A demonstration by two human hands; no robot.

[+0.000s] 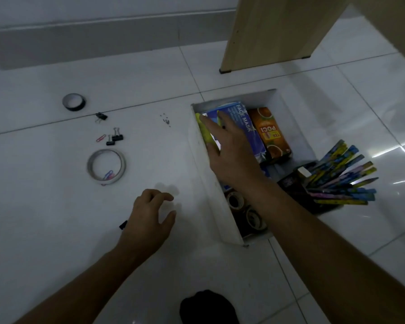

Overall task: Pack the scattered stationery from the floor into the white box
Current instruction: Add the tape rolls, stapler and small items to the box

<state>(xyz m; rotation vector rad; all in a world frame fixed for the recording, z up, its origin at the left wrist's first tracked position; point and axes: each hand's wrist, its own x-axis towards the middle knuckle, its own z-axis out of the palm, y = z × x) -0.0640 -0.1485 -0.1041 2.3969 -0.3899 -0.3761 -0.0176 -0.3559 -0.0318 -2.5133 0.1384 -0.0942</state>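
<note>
your right hand (229, 146) rests straight-fingered on a yellow item (202, 127) inside the white box (211, 183), gripping nothing. your left hand (150, 216) hovers loosely curled and empty. packing looks partly done. left on the floor: black tape (73, 102), white tape roll (106, 166), binder clips (114, 138).

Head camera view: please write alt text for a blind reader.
A person's right hand reaches into the white box, fingers on a yellow item beside a face mask carton. The left hand hovers over the tiled floor, where a black tape roll, a white tape roll and binder clips lie.
</note>
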